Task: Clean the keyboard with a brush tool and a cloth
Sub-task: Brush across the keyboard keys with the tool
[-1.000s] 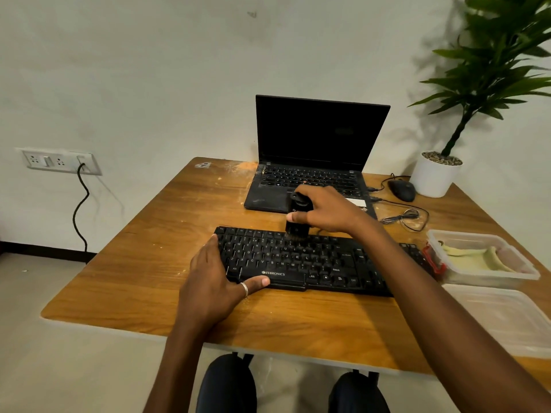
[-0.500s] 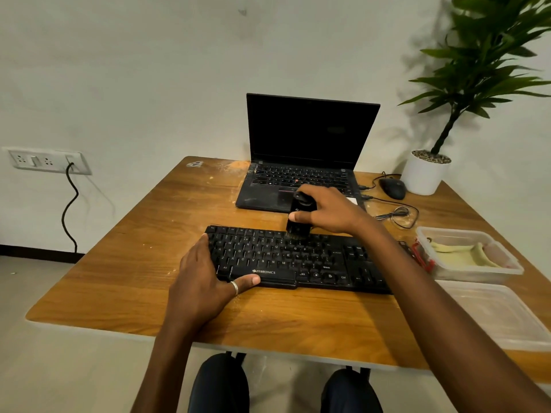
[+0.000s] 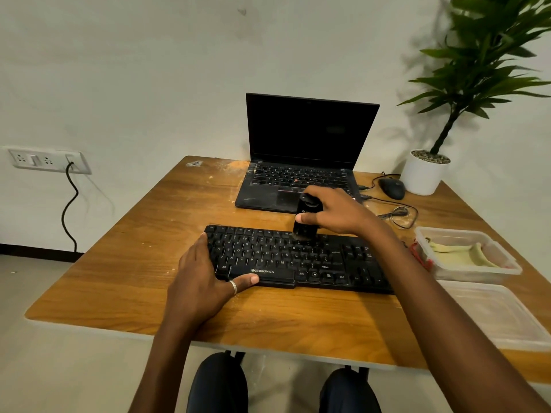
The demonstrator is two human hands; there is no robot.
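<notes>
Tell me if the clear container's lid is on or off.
Off. The container is open-topped with yellow cloth inside; its lid lies beside it.

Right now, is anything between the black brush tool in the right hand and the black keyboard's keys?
Nothing visible. The right hand grips the black brush tool upright, its bristles down on the upper key rows of the black plastic keyboard. The left hand rests on the keyboard's left end, apart from the brush.

Table: brown wooden table (image 3: pixel 119 263)
Laptop: open black laptop (image 3: pixel 310 135), screen dark
Mouse: black wired mouse (image 3: pixel 391 187) beside white-potted green plant (image 3: pixel 423 175)
Right edge: clear plastic lid (image 3: pixel 489 317)
Wall: white socket panel (image 3: pixel 47 159)
</notes>
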